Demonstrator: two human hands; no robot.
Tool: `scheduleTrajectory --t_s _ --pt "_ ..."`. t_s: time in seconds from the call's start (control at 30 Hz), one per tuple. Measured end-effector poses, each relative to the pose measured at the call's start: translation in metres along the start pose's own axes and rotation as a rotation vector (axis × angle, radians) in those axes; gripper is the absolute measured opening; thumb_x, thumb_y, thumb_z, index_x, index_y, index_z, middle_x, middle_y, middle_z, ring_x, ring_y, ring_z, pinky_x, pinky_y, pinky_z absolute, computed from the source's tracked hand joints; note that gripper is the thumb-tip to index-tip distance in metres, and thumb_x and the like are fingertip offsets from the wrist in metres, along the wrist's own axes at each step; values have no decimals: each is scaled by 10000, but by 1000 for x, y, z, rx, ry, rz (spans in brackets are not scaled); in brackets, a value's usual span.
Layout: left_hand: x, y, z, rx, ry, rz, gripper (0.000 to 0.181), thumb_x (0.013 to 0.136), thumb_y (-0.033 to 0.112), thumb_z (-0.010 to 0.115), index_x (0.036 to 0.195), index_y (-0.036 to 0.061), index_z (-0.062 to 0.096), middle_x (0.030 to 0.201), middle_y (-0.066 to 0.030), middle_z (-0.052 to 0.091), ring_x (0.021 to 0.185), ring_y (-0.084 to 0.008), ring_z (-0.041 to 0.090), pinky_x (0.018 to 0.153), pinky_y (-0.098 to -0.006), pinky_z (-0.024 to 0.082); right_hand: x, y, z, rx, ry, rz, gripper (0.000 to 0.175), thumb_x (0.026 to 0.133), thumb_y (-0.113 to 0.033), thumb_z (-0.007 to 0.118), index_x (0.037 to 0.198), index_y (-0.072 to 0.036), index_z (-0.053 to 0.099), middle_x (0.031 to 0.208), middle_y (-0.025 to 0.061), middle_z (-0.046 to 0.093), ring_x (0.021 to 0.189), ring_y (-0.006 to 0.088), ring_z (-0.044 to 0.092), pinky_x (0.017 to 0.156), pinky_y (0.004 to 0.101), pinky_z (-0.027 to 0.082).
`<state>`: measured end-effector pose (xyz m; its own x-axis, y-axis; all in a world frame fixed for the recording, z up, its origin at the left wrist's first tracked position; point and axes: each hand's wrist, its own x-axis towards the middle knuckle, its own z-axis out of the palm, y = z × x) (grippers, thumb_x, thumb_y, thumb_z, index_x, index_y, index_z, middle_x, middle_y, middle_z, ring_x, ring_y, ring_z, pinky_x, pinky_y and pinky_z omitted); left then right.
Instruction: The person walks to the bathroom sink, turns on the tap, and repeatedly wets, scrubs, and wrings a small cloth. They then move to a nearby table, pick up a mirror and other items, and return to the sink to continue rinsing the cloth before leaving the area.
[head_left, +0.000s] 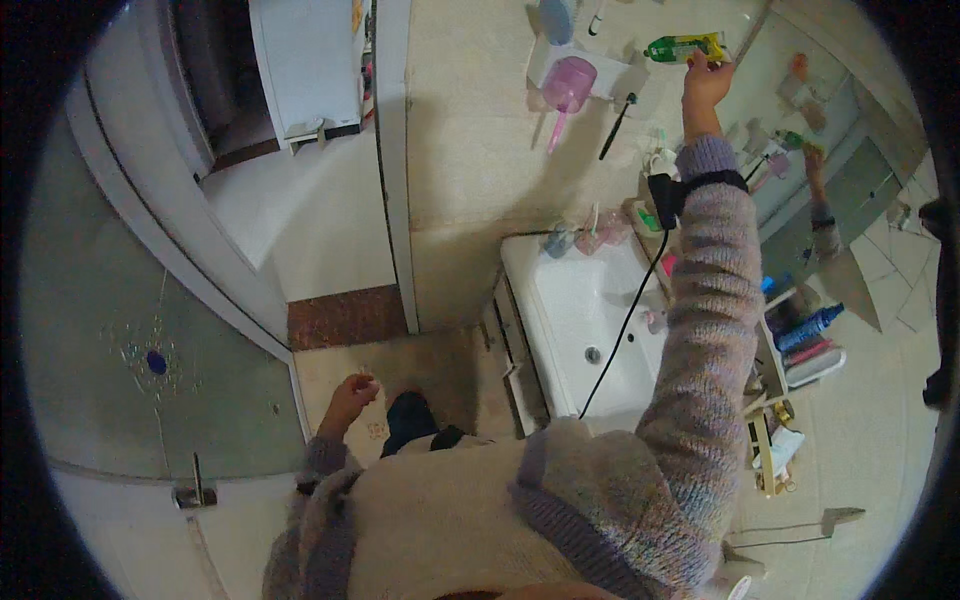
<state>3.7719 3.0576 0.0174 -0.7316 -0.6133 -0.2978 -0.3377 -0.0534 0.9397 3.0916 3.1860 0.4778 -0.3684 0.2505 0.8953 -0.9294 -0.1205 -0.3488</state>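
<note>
At the upper right, my right hand reaches out beside the wall and grips a green and yellow toothpaste tube near its yellow end. The tube's capped green end points left. Just left of it is a white wall-mounted holder, with a pink cup hanging upside down and a black toothbrush. My left hand hangs low at my side above the floor, fingers curled. Nothing shows in it, but its palm is hidden.
Below my right arm is a white washbasin, crossed by a black cable. A mirror lines the wall on the right. A shelf holds bottles and tubes. At left stand a frosted glass door and an open doorway.
</note>
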Motion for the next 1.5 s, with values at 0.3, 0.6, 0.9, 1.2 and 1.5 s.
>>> scheduleTrajectory --t_s 0.3,0.6,0.9,1.2,1.5 --pt "172 5 -82 -6 -24 -154 401 811 218 613 1122 -20 521 908 -104 597 779 -176 593 670 -275 474 28 69 64 30 -796 514 253 920 -145 469 1138 -17 480 1144 162 496 1028 334 496 844 422 451" --pt "382 83 -57 197 -512 168 364 829 193 608 1113 -16 520 945 -89 587 778 -172 580 696 -290 486 -142 13 43 -721 -702 99 282 842 -136 541 1097 -20 508 1101 178 519 1047 321 477 839 422 444" --pt "489 110 74 556 -1245 18 301 842 176 590 1080 6 524 894 -56 577 751 -125 542 645 -256 452 -477 -113 -161 -1214 -531 756 256 738 -161 633 956 -32 599 992 212 564 992 350 491 838 410 434" --pt "374 119 239 707 -1482 287 309 834 156 600 1108 37 523 890 -53 580 799 -123 543 721 -256 445 -688 -477 -392 -1112 945 1641 178 804 -160 587 917 -28 626 771 67 628 643 127 591 523 251 465" --pt "104 23 319 886 -1523 190 352 821 186 624 1116 22 525 967 -81 583 911 -154 537 807 -271 429 -600 -557 -721 -2174 260 914 332 823 -239 496 721 49 626 655 244 576 658 331 615 642 410 465"
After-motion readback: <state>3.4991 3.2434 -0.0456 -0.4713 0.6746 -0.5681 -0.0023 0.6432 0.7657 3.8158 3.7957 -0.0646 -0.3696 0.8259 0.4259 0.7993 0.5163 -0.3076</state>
